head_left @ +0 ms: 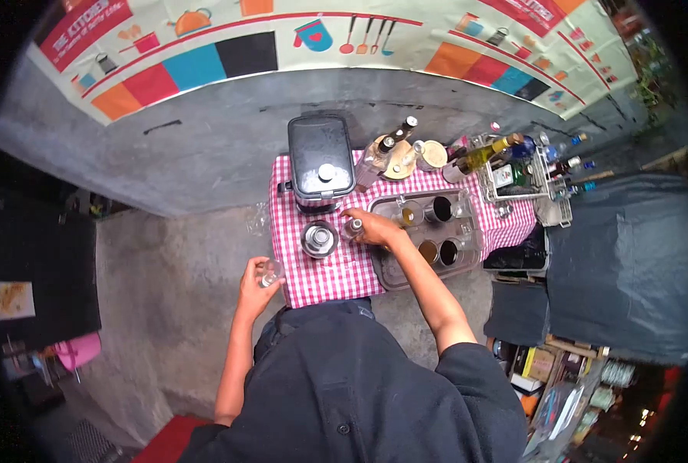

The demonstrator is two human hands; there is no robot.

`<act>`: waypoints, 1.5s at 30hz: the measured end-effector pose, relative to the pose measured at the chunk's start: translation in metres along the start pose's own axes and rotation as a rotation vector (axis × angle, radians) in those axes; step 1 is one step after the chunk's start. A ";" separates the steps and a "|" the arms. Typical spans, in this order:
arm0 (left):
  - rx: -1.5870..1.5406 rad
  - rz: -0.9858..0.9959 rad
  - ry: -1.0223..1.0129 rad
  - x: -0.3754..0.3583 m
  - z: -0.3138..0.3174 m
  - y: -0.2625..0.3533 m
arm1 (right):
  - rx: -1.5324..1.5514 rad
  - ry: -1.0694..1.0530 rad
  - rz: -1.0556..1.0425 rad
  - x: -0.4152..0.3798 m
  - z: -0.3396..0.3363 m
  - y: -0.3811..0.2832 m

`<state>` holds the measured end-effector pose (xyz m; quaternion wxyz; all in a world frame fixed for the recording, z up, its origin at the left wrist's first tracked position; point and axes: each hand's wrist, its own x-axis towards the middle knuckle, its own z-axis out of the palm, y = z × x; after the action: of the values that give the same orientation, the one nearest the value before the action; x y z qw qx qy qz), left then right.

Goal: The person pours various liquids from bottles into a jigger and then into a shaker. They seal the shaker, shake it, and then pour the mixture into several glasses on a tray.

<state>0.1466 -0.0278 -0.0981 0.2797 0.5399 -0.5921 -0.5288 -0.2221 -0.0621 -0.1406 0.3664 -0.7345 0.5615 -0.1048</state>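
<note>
My left hand [253, 290] is closed around a small clear drinking glass [270, 272], held just off the table's left front edge. My right hand [373, 230] reaches over the checked cloth, its fingers wrapped around a small clear bottle [353, 227]. Between my hands stands a round, shiny metal vessel [319, 239] with a narrower top, near the bottle. To the right lies a clear plastic tray [390, 275], partly under my right forearm. It holds several cups, among them a dark-filled cup [439, 209] and one with brown contents [429, 251].
A black-lidded box [321, 154] stands at the back of the red-checked cloth [324, 287]. Bottles [375, 158] stand beside it at the back. A wire basket [525, 181] with more bottles is at the right. The grey wall [228, 116] rises behind the table.
</note>
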 end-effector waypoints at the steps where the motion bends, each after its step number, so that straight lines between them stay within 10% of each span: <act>1: -0.002 0.002 -0.006 0.001 -0.005 0.001 | 0.017 0.000 0.041 -0.003 -0.005 -0.015; 20: -0.202 0.082 -0.187 0.042 -0.041 0.025 | 0.392 0.741 0.119 -0.073 -0.059 -0.120; 26: -0.326 0.130 -0.189 0.037 -0.031 0.072 | 0.984 1.043 -0.363 -0.073 -0.067 -0.132; 31: -0.415 0.169 -0.179 0.027 -0.016 0.108 | 1.639 0.854 -0.618 -0.069 -0.073 -0.163; 37: -0.407 0.276 -0.242 0.018 0.028 0.145 | 1.076 0.562 -0.137 -0.106 -0.088 -0.145; 45: -0.338 0.248 -0.361 0.006 0.111 0.155 | 0.142 0.260 -0.109 -0.171 -0.130 -0.124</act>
<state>-0.0082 -0.0191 0.0130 0.3183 0.3059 -0.5974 -0.6695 -0.2626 0.0503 0.0766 0.3353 -0.7163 0.5547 -0.2583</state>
